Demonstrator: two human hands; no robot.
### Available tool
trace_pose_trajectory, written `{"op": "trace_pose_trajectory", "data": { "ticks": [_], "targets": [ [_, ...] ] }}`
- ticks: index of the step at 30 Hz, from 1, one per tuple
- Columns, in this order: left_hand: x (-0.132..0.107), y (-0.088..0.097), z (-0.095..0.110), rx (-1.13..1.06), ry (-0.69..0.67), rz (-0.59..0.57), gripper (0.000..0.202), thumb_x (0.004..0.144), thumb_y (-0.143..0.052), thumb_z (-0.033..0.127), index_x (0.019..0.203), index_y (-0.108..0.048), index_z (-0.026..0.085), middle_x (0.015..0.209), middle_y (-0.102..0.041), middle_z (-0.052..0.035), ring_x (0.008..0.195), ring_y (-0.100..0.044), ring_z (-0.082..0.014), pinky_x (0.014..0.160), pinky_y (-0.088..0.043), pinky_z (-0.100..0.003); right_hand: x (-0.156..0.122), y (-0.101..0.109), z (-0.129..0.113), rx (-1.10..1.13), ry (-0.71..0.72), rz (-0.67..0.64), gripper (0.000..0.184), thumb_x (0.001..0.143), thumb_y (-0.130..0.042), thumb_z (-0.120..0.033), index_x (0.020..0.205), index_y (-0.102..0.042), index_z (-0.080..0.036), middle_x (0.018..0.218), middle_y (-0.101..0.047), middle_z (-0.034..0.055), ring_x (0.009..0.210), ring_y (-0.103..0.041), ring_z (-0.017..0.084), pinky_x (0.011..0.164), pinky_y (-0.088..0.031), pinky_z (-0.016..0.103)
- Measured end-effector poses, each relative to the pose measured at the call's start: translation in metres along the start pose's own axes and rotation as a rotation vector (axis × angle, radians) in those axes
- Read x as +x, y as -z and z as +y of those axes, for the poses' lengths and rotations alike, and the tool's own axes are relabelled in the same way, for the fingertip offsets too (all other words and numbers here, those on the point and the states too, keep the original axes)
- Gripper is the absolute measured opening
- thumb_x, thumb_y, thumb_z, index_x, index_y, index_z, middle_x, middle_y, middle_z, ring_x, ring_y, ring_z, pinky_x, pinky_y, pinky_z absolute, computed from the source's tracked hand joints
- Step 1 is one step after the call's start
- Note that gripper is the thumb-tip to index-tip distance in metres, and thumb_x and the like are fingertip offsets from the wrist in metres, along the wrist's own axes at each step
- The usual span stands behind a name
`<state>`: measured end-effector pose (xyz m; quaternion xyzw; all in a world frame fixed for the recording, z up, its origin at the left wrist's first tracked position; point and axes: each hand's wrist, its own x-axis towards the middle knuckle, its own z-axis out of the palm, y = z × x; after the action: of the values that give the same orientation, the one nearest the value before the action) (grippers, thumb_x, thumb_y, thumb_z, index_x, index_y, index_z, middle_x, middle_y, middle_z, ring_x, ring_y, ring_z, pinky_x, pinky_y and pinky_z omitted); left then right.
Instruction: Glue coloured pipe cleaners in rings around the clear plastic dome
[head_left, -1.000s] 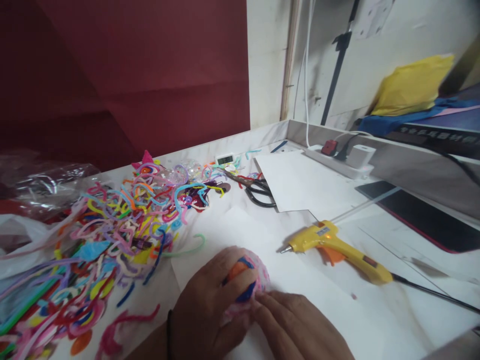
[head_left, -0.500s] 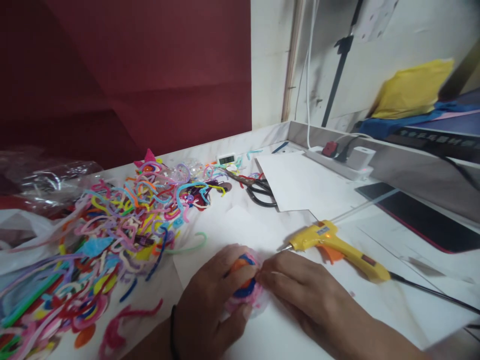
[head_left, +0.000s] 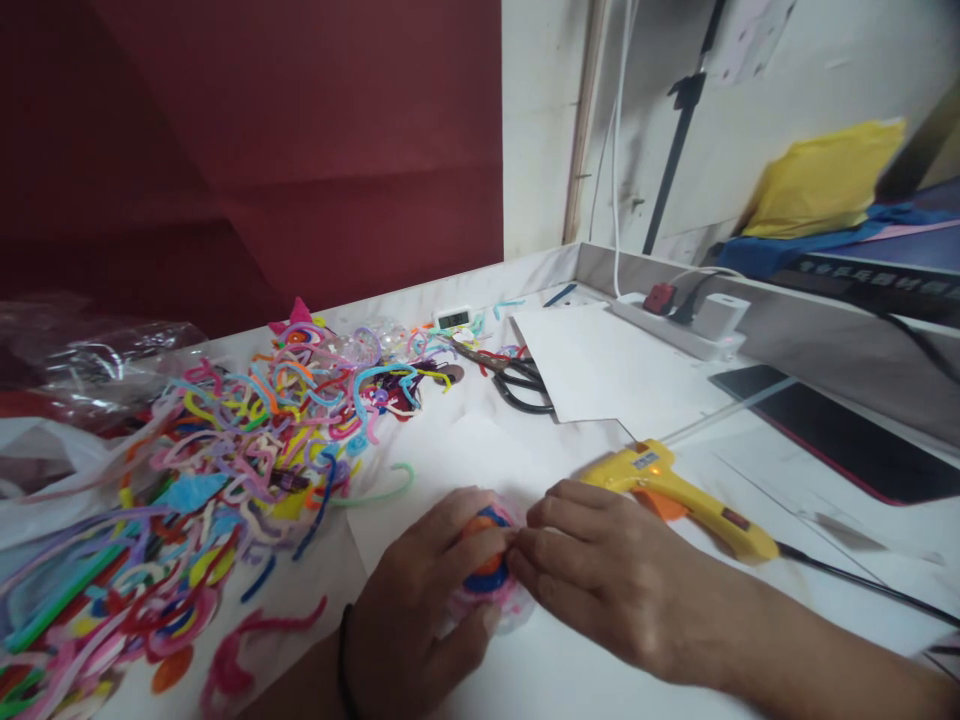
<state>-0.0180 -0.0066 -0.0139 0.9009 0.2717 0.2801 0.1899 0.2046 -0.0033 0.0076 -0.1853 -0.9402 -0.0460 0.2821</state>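
Observation:
My left hand [head_left: 420,610] is wrapped around a small round ball of coloured pipe cleaners [head_left: 489,560], pink, orange and blue, pressed on the white table [head_left: 465,450]. My right hand [head_left: 607,575] meets it from the right, its fingertips pinching the ball's top edge. Just behind my right hand lies a yellow glue gun [head_left: 675,495], nozzle hidden by my knuckles, its black cord trailing right.
A big heap of coloured pipe cleaner scraps [head_left: 210,480] covers the left of the table, by plastic bags [head_left: 82,350]. Black scissors [head_left: 517,385], a white sheet [head_left: 600,365], a power strip [head_left: 682,320] and a dark tablet [head_left: 847,430] lie further back and right.
My right hand has come up from the near edge to the ball's right side and top, now in front of the glue gun's nozzle. My left hand keeps its hold.

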Motion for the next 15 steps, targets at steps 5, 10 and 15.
{"op": "trace_pose_trajectory", "data": {
  "ticks": [5,10,15],
  "targets": [
    [0.0,0.003,-0.002,-0.041,0.011,-0.046,0.04,0.088,-0.05,0.016,0.128,-0.048,0.019,0.135,-0.047,-0.0102,0.126,-0.048,-0.0239,0.108,-0.042,-0.038,0.001,0.0,0.003,-0.03,0.062,-0.039,0.036,0.1,-0.034,-0.011,0.093,-0.069,-0.011,0.083,-0.069,0.0081,0.079,-0.057,0.021,0.073,-0.045,0.037],
    [0.004,0.007,-0.002,-0.06,0.013,-0.099,0.031,0.089,-0.049,0.017,0.12,-0.051,0.018,0.132,-0.051,-0.011,0.123,-0.049,-0.0238,0.106,-0.042,-0.04,0.002,0.003,0.007,-0.03,0.099,-0.066,0.036,0.1,-0.033,-0.011,0.096,-0.068,-0.011,0.084,-0.068,0.0087,0.08,-0.059,0.021,0.073,-0.046,0.036],
    [0.007,0.009,0.0,-0.059,0.029,-0.129,0.034,0.09,-0.049,0.015,0.124,-0.051,0.015,0.132,-0.051,-0.0117,0.122,-0.048,-0.0241,0.108,-0.04,-0.04,0.002,0.004,0.011,-0.01,0.144,-0.107,0.035,0.099,-0.033,-0.012,0.098,-0.068,-0.007,0.085,-0.068,0.0107,0.08,-0.059,0.022,0.073,-0.048,0.038]
  ]
}}
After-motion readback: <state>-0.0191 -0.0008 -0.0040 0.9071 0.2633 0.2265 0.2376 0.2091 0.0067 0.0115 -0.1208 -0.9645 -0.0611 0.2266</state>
